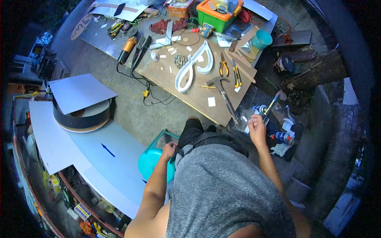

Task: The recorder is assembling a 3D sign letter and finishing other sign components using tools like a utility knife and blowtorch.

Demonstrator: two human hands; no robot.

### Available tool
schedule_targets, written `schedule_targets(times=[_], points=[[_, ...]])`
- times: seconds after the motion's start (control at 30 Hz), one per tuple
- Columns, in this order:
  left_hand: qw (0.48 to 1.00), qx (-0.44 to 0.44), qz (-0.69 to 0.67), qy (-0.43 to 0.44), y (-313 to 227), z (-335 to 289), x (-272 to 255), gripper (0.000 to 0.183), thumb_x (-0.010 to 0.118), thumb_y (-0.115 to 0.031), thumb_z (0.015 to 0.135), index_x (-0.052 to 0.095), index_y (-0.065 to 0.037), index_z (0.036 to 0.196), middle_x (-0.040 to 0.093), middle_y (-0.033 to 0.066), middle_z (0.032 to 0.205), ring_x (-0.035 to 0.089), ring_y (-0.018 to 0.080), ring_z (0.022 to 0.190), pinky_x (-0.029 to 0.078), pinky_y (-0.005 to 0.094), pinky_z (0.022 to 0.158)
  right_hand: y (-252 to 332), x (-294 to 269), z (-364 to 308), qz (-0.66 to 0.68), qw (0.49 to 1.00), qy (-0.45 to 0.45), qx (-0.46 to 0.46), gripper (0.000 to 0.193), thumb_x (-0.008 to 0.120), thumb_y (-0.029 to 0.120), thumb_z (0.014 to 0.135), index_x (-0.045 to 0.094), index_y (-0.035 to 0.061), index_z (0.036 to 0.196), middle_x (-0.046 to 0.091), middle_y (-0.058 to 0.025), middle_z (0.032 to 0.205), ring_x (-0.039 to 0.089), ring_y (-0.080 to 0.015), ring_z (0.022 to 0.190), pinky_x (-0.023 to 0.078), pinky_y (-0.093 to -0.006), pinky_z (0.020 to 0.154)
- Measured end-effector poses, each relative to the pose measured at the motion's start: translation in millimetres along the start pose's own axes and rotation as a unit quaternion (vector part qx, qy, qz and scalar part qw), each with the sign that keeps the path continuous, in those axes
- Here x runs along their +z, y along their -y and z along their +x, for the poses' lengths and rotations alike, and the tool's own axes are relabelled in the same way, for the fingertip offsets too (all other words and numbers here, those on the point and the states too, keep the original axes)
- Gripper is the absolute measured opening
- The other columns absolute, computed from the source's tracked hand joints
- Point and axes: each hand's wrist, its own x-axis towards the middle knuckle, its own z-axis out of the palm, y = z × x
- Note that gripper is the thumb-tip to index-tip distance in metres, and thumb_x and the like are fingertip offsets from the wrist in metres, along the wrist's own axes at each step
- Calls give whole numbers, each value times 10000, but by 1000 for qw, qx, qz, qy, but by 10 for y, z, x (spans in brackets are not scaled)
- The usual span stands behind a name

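My left hand (170,150) is down by my left hip, fingers curled together, beside a turquoise plastic stool (147,164). What it holds, if anything, is hidden. Out past the table's near right corner, my right hand (257,127) is raised with bent fingers pinched together. Next to its fingertips is a crumpled clear plastic bag (240,123); whether they grip it I cannot tell. A claw hammer (226,97) lies on the table (158,75), its handle end close to the bag. A white letter-like outline form (189,71) rests farther in.
Orange-handled pliers (224,67), cutters (237,75) and a pencil (207,87) lie near the hammer. Spray cans (284,137) and a brush (272,104) are to the right. At left, white sheets (55,135) bear a round drum form (81,121). Cables (147,93) hang off the table.
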Motion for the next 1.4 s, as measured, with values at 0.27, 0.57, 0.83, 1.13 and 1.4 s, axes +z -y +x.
schedule_targets(times=[0.27,0.57,0.83,1.13,1.4], points=[[933,-69,341,92,-234,-86,-68,384,591,-357,903,638,-181,1240,634,135,1273,557,343,1233,307,629,1069,13,23,62,-10,999,46,3,202,614,43,904,561,19,1097,629,-94,772,587,-181,620,468,-313,581],[776,-38,544,317,132,391,-301,440,600,-327,884,626,-190,1302,570,75,1398,471,305,1350,204,586,1138,221,334,494,-44,996,58,45,174,594,30,922,571,12,1093,565,-24,753,509,-80,610,434,-249,550],[772,-15,511,377,182,785,-349,408,620,-299,853,668,-184,1242,621,72,1334,565,284,1260,292,578,1090,1048,868,1075,-66,985,131,88,205,616,34,916,572,24,1115,581,-56,780,561,-123,682,465,-276,615],[795,26,479,370,612,1611,-468,482,746,-263,693,691,-118,1149,673,117,1202,591,288,1207,447,516,962,1207,1049,1400,-74,986,90,120,191,602,62,937,574,37,1124,583,-72,811,575,-140,733,480,-308,658],[995,21,-22,99,1382,2204,-769,401,625,-336,850,673,-27,1101,698,176,935,672,344,946,522,425,791,1233,1119,1365,-31,991,70,113,203,603,66,938,572,21,1133,638,-98,884,610,-159,766,502,-320,693]])
